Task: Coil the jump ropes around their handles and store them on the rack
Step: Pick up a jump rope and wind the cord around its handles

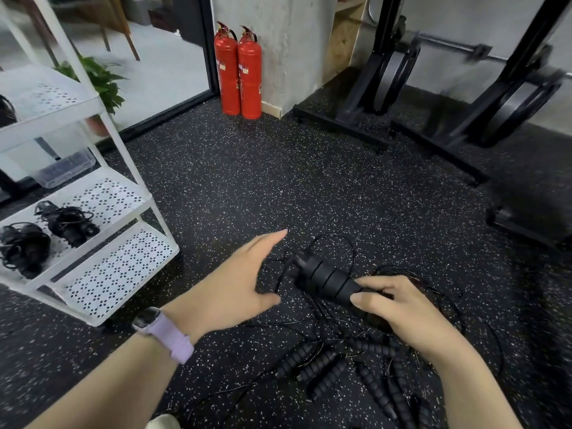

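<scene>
Right hand (399,305) grips the black ribbed foam jump-rope handles (328,278), bunched together and held just above the speckled black rubber floor (278,181). Thin black cable (340,243) loops off their far end. Left hand (235,283) is open, fingers straight, just beside the handles, not touching them; lilac watch strap (173,335) on its wrist. More loose handles (325,366) and tangled cable lie below. Two coiled ropes (46,233) sit on the middle shelf of the white perforated metal rack (117,267) at left.
</scene>
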`<action>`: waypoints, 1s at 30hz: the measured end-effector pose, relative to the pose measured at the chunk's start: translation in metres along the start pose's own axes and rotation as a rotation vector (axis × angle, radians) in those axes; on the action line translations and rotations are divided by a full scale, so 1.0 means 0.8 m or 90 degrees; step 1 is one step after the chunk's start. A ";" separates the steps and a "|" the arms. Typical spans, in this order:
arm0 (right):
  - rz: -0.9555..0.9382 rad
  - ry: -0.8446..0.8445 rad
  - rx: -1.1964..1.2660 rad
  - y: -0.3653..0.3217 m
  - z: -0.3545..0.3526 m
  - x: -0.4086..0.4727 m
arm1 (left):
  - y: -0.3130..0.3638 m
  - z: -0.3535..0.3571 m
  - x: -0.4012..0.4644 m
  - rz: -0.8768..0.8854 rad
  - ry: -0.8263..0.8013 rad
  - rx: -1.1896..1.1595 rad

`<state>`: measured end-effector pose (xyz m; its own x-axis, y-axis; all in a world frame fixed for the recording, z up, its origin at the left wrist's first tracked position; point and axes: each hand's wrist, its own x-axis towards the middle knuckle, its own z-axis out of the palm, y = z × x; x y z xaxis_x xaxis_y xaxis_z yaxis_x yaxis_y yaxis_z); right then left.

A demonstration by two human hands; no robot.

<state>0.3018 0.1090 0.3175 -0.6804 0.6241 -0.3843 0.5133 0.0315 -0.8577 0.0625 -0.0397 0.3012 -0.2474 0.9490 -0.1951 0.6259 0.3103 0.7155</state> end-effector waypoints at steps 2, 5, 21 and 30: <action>-0.031 -0.057 0.034 0.002 0.002 -0.001 | 0.007 0.008 0.002 0.023 -0.036 -0.053; -0.039 -0.068 0.143 0.006 0.003 0.001 | 0.016 0.010 0.007 0.028 -0.052 -0.164; -0.241 0.114 0.009 -0.011 0.055 0.011 | 0.023 -0.001 0.009 -0.143 -0.014 -0.592; -0.225 0.118 -0.019 -0.031 0.120 0.003 | 0.028 -0.007 0.003 -0.096 0.086 -0.751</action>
<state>0.2373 0.0351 0.3050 -0.7131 0.7011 0.0027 0.2814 0.2897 -0.9148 0.0717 -0.0304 0.3208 -0.3801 0.8722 -0.3080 -0.4636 0.1085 0.8794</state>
